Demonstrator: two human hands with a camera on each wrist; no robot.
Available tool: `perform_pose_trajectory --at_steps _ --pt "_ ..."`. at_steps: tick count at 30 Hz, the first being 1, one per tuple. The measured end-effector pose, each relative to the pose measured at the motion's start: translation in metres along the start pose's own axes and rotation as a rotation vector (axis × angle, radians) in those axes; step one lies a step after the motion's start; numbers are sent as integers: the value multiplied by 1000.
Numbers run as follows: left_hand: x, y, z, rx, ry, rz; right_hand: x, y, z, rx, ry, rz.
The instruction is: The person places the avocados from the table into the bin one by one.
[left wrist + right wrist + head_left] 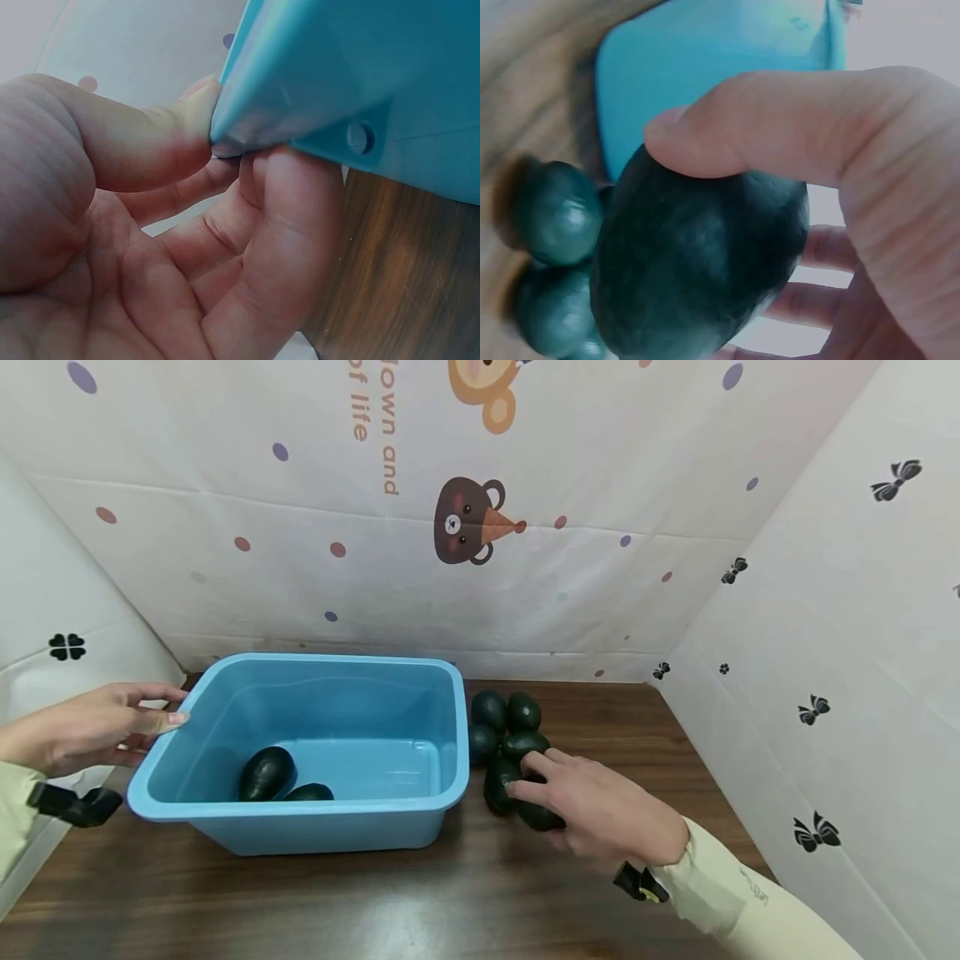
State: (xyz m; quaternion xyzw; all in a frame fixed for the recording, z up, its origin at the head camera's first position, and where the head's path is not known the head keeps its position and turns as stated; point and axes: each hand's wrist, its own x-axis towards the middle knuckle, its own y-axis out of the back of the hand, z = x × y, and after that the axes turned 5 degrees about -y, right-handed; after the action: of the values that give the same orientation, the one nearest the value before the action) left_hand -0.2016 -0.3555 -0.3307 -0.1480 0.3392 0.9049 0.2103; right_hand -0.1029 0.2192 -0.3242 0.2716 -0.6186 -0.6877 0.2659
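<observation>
Left hand [101,727] pinches rim of blue tub [322,827] at left end, between thumb and fingers. Right hand [600,806], well apart from left, grips dark green avocado [697,247], thumb across it, right of tub (whether fruit touches wooden counter [315,902], hard to tell). At least 5 loose avocados [489,710] cluster beside tub's right end. Inside tub, toward left: 2 boxed avocados [267,774], 1 partly hidden by rim.
</observation>
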Motion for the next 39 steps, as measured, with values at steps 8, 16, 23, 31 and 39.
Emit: perform_pose_trajectory --at_steps 8,16,23,31,39 --pt "0 0 -3 1 -6 -1 3 37 -4 -53 52 59" --pt "-1 0 -4 8 -10 16 14 65 -9 -99 100 59" --pt "0 2 -1 -3 -5 4 30 80 -15 -138 154 82" --pt "1 3 -3 5 -12 2 52 84 -24 -158 203 79" --pt "2 2 -2 -19 -12 -10 71 87 -31 -193 243 111"
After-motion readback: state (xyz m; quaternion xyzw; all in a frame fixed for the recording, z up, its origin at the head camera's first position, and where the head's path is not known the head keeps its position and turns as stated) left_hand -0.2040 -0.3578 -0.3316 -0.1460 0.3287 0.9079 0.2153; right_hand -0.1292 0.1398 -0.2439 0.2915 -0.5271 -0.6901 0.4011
